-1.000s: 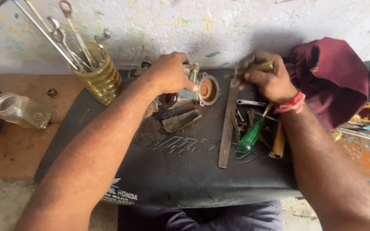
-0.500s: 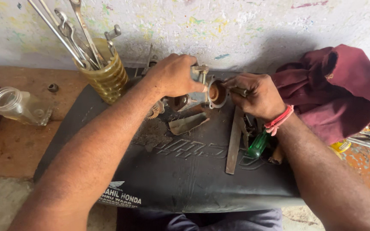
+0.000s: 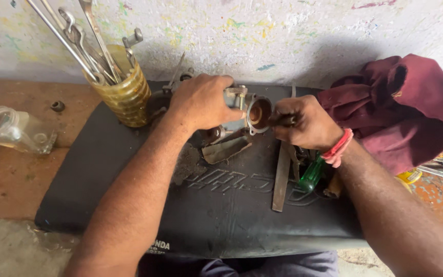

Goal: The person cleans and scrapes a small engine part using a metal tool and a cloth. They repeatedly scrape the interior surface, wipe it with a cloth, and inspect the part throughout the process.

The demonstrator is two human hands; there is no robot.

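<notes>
both hands have drawn together since a moment ago, the right one coming off the tools and in toward the metal part, and they now work at the back edge of the black rubber mat (image 3: pixel 129 169).

biggest first: the mat carries everything, and a crumpled maroon cloth (image 3: pixel 406 107) lies over its right end. at the back left corner stands a ribbed yellow glass jar (image 3: pixel 126 95) stuffed with long steel spanners (image 3: pixel 80 38). off the mat's left edge, on the brown surface, a clear glass jar (image 3: pixel 14 131) lies on its side.

now the action. the left hand (image 3: pixel 201 102) is wrapped tight round a small grey cast-metal carburettor body (image 3: pixel 249 105), its round rust-brown bowl opening facing the right hand. the right hand (image 3: pixel 306 123) is closed in a fist around a dark tool handle (image 3: pixel 283 120), its tip at that opening; the tool's working end is hidden.

that casting looks dense, stiff and greasy, so likely slippery; a full wrap around the body seems the safest hold, not the thin flange.

just right of centre lie a flat steel file (image 3: pixel 282 177) and a green-handled screwdriver (image 3: pixel 311 174), side by side.
</notes>
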